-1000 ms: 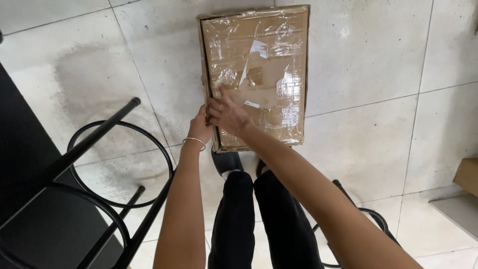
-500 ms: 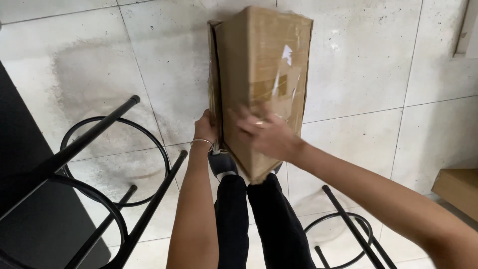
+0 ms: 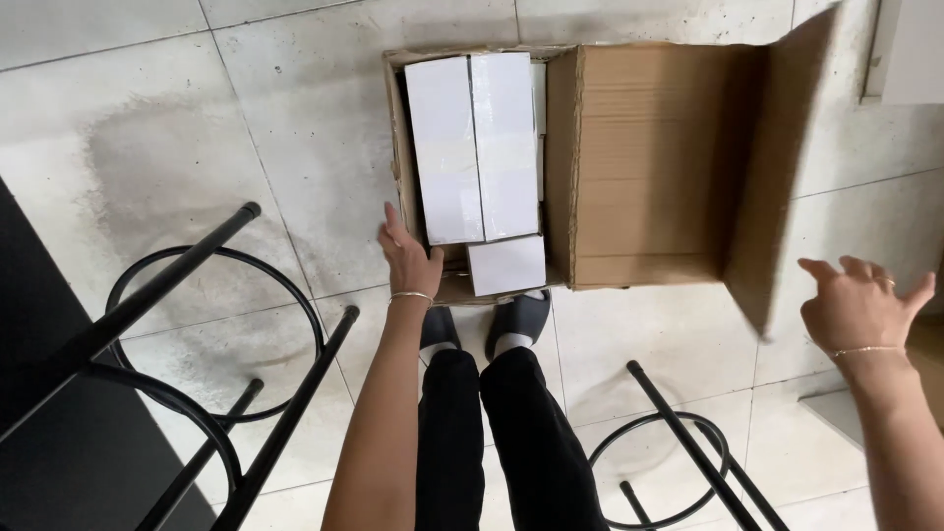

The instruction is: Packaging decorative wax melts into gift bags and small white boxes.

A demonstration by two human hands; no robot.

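Resting against the near-left wall of the brown cardboard box [image 3: 649, 167], left hand [image 3: 411, 258] fingers stay flat; its lid, previously closed, now lies swung open, exposing white rectangular cartons [image 3: 477, 147] just beyond those fingertips, while right hand [image 3: 857, 307] hovers spread, empty.

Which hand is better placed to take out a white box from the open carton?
Probably the left hand: it rests at the carton edge, right beside the white boxes. The right hand hangs open, off past the flap.

Opened cardboard box [image 3: 649, 167] holding white boxes [image 3: 477, 147]
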